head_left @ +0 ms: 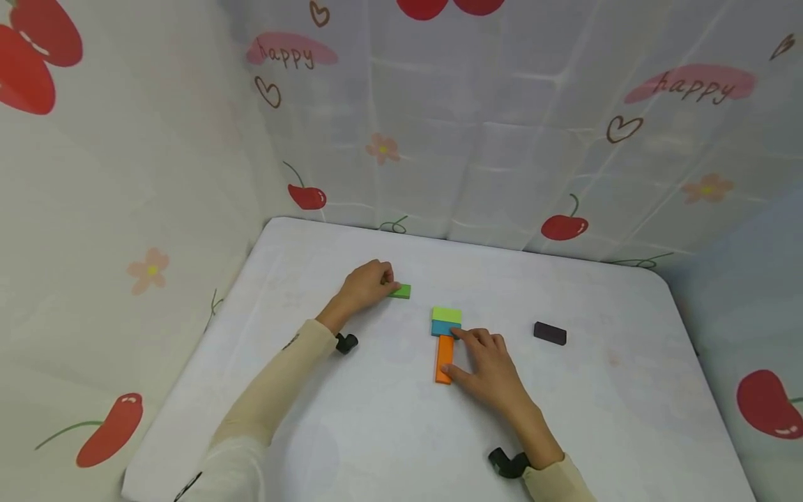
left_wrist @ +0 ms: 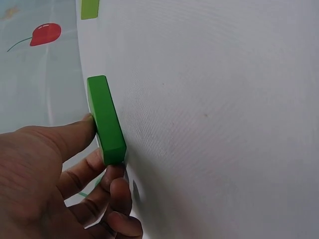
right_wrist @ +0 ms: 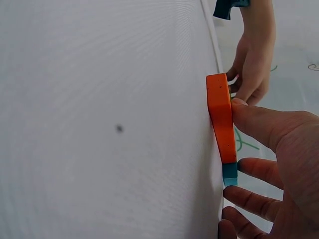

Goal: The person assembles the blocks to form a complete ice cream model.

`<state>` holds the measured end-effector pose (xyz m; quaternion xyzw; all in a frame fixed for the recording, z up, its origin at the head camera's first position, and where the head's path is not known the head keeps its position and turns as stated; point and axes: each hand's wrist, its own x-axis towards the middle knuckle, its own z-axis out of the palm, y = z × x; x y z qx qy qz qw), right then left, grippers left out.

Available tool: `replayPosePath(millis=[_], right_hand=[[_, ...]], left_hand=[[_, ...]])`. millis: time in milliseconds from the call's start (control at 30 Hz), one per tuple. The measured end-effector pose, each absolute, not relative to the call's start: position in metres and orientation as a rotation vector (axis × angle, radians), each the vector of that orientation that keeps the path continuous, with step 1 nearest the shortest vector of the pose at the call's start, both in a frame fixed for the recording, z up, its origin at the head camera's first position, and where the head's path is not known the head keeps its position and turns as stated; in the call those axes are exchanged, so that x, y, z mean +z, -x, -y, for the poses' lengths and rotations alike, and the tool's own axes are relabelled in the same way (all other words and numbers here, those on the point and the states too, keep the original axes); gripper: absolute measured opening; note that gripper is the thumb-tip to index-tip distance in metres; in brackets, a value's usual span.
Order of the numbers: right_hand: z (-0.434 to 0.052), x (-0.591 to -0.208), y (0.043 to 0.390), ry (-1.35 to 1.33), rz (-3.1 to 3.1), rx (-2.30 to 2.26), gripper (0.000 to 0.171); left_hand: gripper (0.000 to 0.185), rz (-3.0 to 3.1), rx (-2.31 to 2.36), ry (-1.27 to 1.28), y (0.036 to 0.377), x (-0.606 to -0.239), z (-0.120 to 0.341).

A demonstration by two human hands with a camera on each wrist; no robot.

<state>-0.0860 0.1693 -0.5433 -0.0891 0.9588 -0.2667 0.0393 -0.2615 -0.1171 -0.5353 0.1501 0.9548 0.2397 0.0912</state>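
Note:
My left hand (head_left: pixel 366 284) pinches a green rectangular block (left_wrist: pixel 105 119) between thumb and fingers, toward the back of the white table. To its right, three flat blocks lie in a line: a lime green block (head_left: pixel 447 314) at the far end, a blue block (head_left: pixel 442 328) against it, and an orange block (head_left: pixel 444 357) lengthwise toward me. My right hand (head_left: pixel 492 366) rests beside this line from the right. Its thumb touches the orange block, seen large in the right wrist view, and its extended index finger reaches the blue block.
A black block (head_left: pixel 550 333) lies apart on the right side of the white-covered table (head_left: pixel 376 432). Patterned curtains (head_left: pixel 470 160) hang behind the table and along both sides. Each wrist carries a small black camera mount.

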Motion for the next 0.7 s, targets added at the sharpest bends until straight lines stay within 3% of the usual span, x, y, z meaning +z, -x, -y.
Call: replayPosePath(millis=[700], right_hand=[[-0.169, -0.543, 0.087, 0.275, -2.945, -0.806, 0.073]], left_hand=[[0.028, -2.798, 0.710, -0.501, 0.262, -0.531, 0.085]])
